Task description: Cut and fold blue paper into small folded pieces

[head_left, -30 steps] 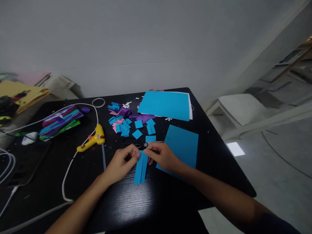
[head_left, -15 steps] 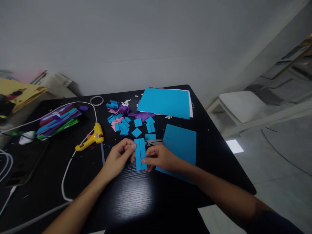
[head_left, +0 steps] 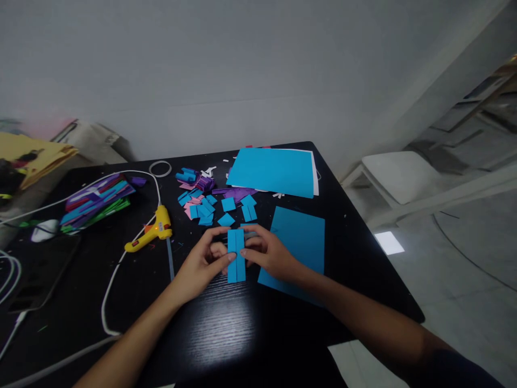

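Between my two hands stands a folded blue paper strip (head_left: pixel 236 269), long side upright, with a dark seam down its middle. My left hand (head_left: pixel 208 261) pinches its left edge, thumb on the front face. On the right edge, my right hand (head_left: pixel 270 253) grips it the same way, thumb in front and fingers behind. Just beyond the hands lie small blue paper pieces (head_left: pixel 226 220), some flat squares and some folded. A larger blue sheet (head_left: pixel 301 237) rests beside my right hand, partly under the forearm. Something grey behind my right hand is mostly hidden.
A yellow glue gun (head_left: pixel 155 229) with a white cord lies left, near a bundle of coloured paper strips (head_left: pixel 97 202). A dark phone (head_left: pixel 44 275) sits farther left. Blue and white sheets (head_left: pixel 274 170) lie at the back of the black table (head_left: pixel 218 328). A white stool (head_left: pixel 399 175) stands right.
The folded paper has turned from slightly tilted to nearly upright and shifted a little right. My right thumb moved higher on it, and both hands' fingers now reach toward its top edge.
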Demonstrator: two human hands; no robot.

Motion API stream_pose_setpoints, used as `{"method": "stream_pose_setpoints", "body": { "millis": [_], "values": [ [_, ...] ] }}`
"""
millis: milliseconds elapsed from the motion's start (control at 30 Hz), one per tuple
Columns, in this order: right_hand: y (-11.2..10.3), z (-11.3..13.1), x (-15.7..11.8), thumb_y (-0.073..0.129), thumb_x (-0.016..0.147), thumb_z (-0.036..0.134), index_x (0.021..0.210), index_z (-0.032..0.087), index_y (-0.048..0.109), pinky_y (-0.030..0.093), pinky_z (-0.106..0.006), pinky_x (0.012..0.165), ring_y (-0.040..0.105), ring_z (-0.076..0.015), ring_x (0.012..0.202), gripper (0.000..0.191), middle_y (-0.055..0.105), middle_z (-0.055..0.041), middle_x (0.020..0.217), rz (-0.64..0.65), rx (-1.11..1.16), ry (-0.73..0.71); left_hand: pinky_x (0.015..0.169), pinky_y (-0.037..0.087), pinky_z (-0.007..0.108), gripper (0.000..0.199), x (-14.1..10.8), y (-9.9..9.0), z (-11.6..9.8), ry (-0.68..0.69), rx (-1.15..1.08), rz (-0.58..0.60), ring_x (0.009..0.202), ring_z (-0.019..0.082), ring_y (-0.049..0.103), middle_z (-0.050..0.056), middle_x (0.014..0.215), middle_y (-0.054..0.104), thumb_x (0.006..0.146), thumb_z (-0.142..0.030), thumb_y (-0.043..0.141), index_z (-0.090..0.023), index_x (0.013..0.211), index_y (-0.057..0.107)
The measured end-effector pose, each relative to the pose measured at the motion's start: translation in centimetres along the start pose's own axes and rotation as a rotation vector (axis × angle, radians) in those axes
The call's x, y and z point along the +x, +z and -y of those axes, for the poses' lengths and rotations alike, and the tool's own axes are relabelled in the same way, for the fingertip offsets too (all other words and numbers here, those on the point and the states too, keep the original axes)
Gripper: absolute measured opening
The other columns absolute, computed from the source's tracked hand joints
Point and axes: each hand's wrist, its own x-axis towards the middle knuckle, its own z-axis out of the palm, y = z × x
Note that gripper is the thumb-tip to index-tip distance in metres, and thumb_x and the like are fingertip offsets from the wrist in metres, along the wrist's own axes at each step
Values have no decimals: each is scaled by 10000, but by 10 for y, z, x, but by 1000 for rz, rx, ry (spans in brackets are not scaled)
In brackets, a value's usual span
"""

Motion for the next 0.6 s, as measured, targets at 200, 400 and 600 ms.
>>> {"method": "stream_pose_setpoints", "body": {
  "millis": [200,400,600],
  "values": [
    [-1,6,-1,716,876,206,1388,264,596,644,-353,752,727,-170,808,529,724,7,933,-8,5,-74,608,521,245,628,-2,1,-2,-21,13,25,597,116,619,-79,685,617,906,-330,773,-212,1427,443],
    [-3,0,2,657,854,150,1346,246,627,658,-362,778,747,-187,876,502,749,-29,1036,-15,37,-32,641,538,263,607,-1,-1,-2,-17,25,35,620,124,622,-67,695,623,920,-330,754,-197,1426,446],
    [-4,-1,2,642,849,111,1373,245,607,656,-365,794,752,-182,886,542,758,-54,1127,-33,15,-24,688,546,288,613,-2,0,-3,-6,17,34,651,146,651,-56,703,643,962,-363,704,-191,1473,413]
  ]
}}
